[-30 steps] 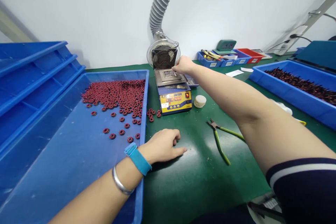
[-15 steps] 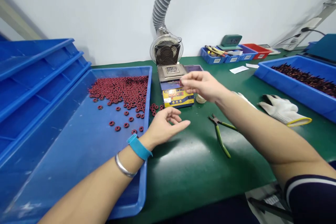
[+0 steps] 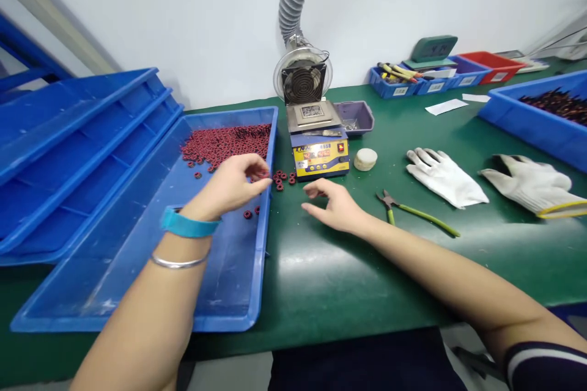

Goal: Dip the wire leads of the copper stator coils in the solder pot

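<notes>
My left hand is over the right side of the large blue tray, fingers curled towards the thumb. Red shows between its fingertips, seemingly a small wound ring coil, partly hidden by the fingers. Many similar red-and-black ring coils lie heaped at the tray's far end. My right hand is above the green table, with thumb and fingers apart and nothing visible between them. Several loose coils lie between the tray rim and the yellow-and-blue solder pot, just beyond the right hand.
Right of the solder pot are a round whitish container, green-handled cutters and white gloves. A purple bin stands behind. Stacked blue trays rise at left; another blue tray holds dark parts at right.
My right hand has come down from in front of the solder pot to above the table. My left hand has moved left over the tray, its fingers now curled. The view has shifted.
</notes>
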`<state>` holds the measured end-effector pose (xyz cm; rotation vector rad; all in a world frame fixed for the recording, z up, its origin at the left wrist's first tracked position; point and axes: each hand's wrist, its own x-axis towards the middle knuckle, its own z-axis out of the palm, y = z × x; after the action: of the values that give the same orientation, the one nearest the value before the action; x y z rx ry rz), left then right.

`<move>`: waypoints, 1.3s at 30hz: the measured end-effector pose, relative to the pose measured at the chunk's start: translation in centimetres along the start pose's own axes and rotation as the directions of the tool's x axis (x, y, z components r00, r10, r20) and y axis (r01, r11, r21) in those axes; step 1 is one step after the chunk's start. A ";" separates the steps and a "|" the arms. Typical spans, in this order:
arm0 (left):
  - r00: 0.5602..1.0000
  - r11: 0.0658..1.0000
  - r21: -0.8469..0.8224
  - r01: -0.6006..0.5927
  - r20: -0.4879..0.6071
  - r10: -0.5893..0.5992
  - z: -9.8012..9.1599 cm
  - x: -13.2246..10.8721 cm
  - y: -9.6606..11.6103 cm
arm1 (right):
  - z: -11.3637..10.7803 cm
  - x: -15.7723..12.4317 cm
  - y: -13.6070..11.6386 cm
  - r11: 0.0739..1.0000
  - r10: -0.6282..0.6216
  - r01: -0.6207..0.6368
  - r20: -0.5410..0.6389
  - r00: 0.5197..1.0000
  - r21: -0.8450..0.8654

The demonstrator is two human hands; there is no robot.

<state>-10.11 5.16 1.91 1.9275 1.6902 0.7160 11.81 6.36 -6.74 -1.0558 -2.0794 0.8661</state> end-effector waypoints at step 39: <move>0.948 0.840 -0.497 0.219 0.312 -0.063 7.0 -1.4 3.1 | -1.1 -1.3 -1.2 0.494 0.396 -0.244 0.034 0.918 0.835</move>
<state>-3.36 3.34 -1.43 1.4204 1.2722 0.7123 12.82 4.99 -5.48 -0.9069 -1.0459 1.6705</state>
